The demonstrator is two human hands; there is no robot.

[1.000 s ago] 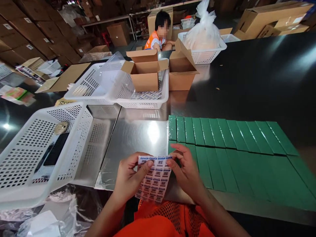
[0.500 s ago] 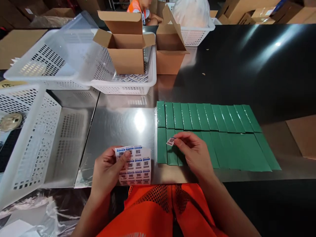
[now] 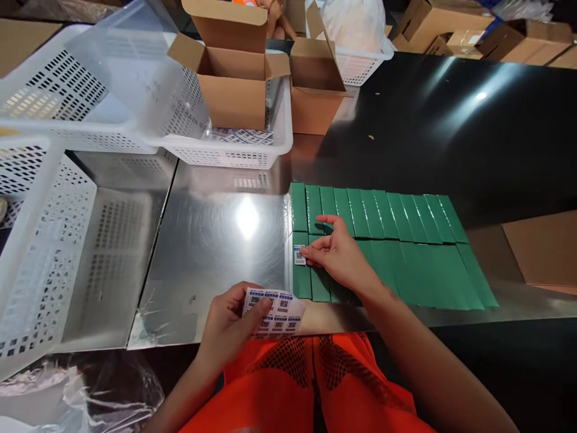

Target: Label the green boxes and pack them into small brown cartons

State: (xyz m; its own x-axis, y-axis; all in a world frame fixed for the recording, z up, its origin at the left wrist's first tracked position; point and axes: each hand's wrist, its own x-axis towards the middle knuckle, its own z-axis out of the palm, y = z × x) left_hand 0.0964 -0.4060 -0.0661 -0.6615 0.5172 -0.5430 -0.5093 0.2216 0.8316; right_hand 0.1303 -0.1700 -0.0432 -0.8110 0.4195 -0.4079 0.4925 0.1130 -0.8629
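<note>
My left hand (image 3: 234, 316) pinches a curved paper sheet (image 3: 280, 319); my right hand (image 3: 340, 255) grips a rectangular label (image 3: 298, 257), blue-banded end and long axis toward twelve o'clock, on a green box (image 3: 302, 282).

At the desk's (image 3: 202, 252) near edge, a label sheet (image 3: 280, 325) is held by the left grip (image 3: 234, 322). One label (image 3: 298, 257) is held by the right grip (image 3: 340, 255) against the near row's leftmost green box (image 3: 301, 284). Toward the far edge, an open carton (image 3: 234, 99) is contained in a white basket (image 3: 225, 158).
</note>
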